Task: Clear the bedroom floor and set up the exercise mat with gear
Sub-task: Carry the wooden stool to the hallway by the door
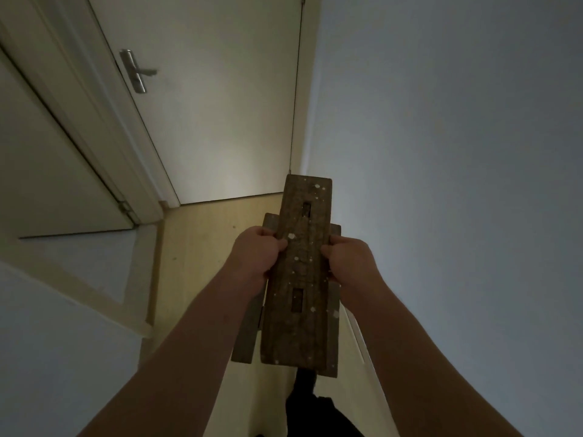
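Because the wooden stool [299,313] is long and narrow, both hands clamp its seat plank at about mid-length, 1 on each long edge. The left hand [257,252] curls round the left edge and the right hand [347,258] round the right. That matched grip probably balances the weight and holds the stool level, lengthwise ahead of the body, which suits a narrow passage. It hangs clear above the pale floor [202,247], near the wall [441,152] on the right, pointing at a closed door [220,121] with a metal handle [137,70]. The seat is dark, worn wood flecked with white paint, with 2 rectangular slots along its midline. Paler leg boards show beneath both sides.
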The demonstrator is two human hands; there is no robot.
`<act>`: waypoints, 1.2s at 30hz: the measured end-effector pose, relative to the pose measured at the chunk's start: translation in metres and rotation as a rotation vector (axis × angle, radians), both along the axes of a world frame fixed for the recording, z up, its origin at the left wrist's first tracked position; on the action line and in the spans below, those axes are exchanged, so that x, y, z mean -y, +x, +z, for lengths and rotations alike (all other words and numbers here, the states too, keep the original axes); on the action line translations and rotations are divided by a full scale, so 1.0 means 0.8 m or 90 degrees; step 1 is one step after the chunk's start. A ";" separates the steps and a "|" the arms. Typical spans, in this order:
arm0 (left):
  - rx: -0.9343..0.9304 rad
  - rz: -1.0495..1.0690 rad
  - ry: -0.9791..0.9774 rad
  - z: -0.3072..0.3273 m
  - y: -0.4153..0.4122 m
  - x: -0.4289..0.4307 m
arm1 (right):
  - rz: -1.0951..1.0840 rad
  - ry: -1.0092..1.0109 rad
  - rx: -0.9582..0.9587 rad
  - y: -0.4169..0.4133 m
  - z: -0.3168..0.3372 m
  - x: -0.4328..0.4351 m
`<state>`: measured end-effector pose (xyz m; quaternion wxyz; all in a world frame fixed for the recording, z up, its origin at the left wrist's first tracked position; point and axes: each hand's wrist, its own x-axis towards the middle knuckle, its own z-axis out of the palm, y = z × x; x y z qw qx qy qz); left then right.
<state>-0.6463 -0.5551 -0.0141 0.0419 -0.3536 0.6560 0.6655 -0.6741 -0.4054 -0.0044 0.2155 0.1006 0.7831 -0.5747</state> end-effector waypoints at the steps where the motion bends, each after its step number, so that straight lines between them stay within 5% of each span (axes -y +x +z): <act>1: 0.004 0.001 0.002 -0.005 -0.025 0.009 | 0.001 -0.002 0.002 -0.026 -0.007 0.010; 21: 0.087 0.075 0.024 -0.047 -0.503 0.205 | 0.062 -0.040 0.079 -0.534 -0.054 0.220; 36: 0.199 0.037 0.126 -0.188 -0.809 0.367 | 0.027 0.057 0.183 -0.826 -0.181 0.374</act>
